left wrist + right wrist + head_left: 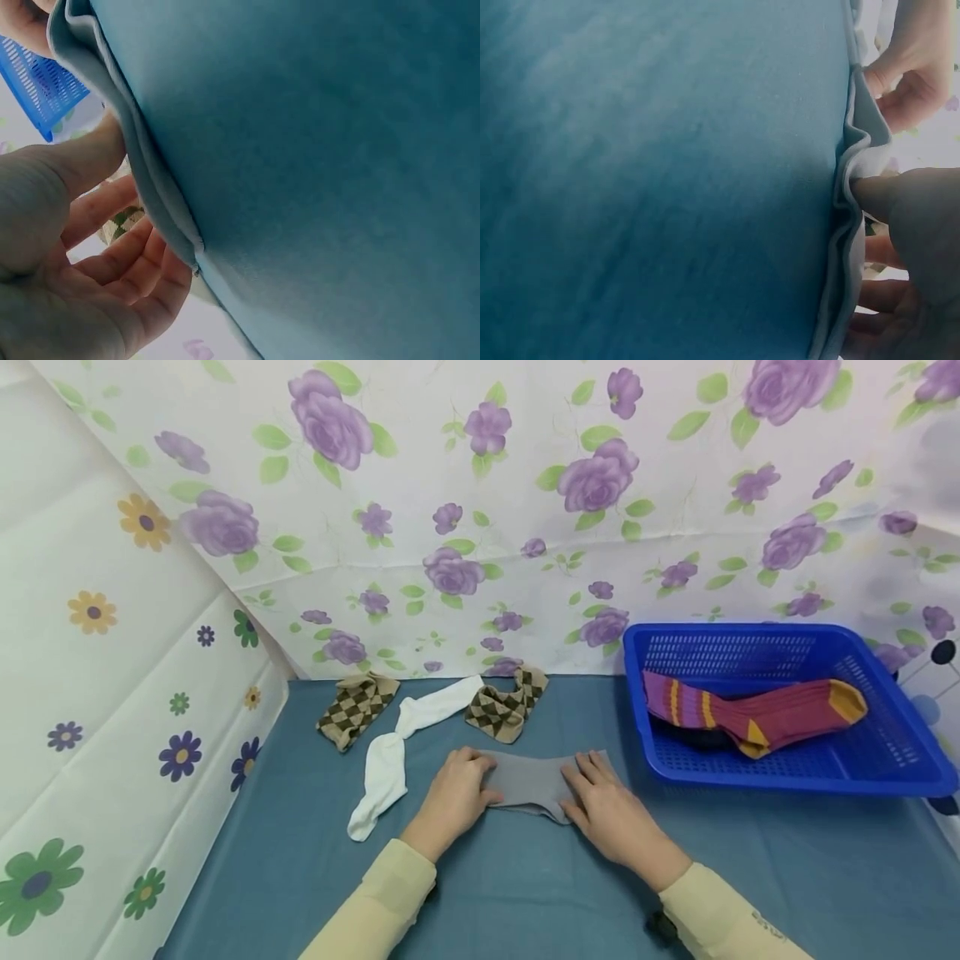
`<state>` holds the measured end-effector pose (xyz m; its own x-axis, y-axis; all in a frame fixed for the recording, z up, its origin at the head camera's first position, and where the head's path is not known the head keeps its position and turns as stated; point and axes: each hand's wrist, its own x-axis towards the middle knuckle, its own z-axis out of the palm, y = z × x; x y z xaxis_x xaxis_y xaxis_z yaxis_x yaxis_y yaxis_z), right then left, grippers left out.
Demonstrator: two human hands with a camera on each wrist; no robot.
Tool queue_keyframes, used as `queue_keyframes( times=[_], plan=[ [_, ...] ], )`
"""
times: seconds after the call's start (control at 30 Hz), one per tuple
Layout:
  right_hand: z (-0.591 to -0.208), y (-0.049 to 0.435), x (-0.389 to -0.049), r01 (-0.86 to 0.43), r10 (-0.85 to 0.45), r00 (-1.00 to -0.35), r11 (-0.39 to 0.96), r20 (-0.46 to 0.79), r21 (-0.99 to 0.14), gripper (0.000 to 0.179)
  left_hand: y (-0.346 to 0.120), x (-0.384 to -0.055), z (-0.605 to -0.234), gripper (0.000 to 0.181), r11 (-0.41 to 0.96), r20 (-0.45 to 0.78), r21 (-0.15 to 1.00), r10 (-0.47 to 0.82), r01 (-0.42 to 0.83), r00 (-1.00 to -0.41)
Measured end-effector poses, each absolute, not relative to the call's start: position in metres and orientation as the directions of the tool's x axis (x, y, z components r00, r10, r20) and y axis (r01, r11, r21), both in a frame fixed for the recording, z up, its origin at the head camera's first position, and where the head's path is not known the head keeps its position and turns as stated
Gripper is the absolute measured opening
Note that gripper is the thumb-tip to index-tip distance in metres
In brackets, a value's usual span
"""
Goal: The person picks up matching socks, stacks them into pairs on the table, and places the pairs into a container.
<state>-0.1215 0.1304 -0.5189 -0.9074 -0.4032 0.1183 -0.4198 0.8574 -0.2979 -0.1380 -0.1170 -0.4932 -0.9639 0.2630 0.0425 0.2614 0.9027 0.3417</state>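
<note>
Gray cloth (527, 779), smooth and double-layered, wavy-edged beneath bare fingers (591, 775)

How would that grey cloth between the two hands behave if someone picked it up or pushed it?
The grey cloth would probably hang floppy, since its edge ripples in the wrist views. It looks light, showing only thin fabric layers. Pushed across the blue-green surface, it would likely bunch up rather than roll, as it lies low and spread out.
</note>
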Motion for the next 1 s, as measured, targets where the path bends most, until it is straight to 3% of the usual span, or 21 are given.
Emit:
queue_keyframes(
  times=[0.27,0.63,1.0],
  plan=[
    [-0.514,0.125,-0.126,-0.334,-0.339,-0.939,0.861,0.057,-0.383,0.053,-0.12,-0.144,-0.492,0.054,0.878,-0.014,0.427,0.246,0.217,-0.969],
    [-0.512,0.116,-0.127,-0.289,-0.289,-0.956,0.876,0.06,-0.387,0.065,-0.122,-0.147,-0.488,0.058,0.877,-0.016,0.441,0.22,0.19,-0.975],
    [-0.509,0.123,-0.126,-0.29,-0.284,-0.956,0.863,0.077,-0.414,0.06,-0.12,-0.147,-0.486,0.058,0.891,-0.069,0.414,0.232,0.184,-0.97]
  ],
)
